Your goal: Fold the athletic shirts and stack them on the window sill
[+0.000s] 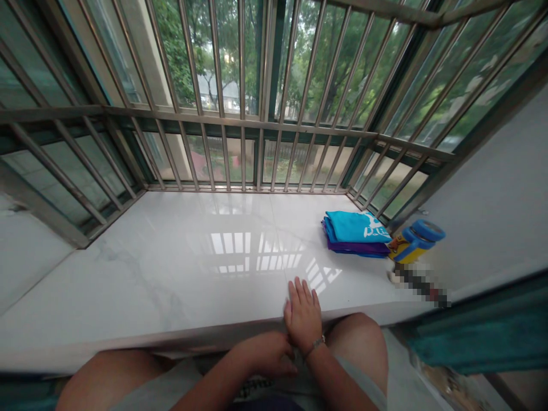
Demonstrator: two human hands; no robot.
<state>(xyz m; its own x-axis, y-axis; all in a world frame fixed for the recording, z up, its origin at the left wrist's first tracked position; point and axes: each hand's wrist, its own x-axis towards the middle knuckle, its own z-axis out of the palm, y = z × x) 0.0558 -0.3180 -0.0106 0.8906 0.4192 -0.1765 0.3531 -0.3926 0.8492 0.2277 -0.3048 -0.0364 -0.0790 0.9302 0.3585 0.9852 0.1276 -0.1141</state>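
Note:
My right hand [303, 314] lies flat, palm down, at the front edge of a glossy white marble windowsill [180, 274]. Its fingers are stretched out and nothing is in it; a bracelet [315, 343] circles the wrist. My left hand [272, 351] hangs over my lap beside the right wrist, loosely curled, with no object showing in it. Farther off to the right sits a stack of folded fabric [355, 228], bright blue with white print on top and purple below. Neither hand touches the stack.
A blue and yellow bottle [415, 240] leans by the right wall, against the stack's end. In front of it lies a pixelated dark item [422, 285]. Metal bars [244, 123] fence the window on three sides. A teal curtain [483, 325] hangs at right.

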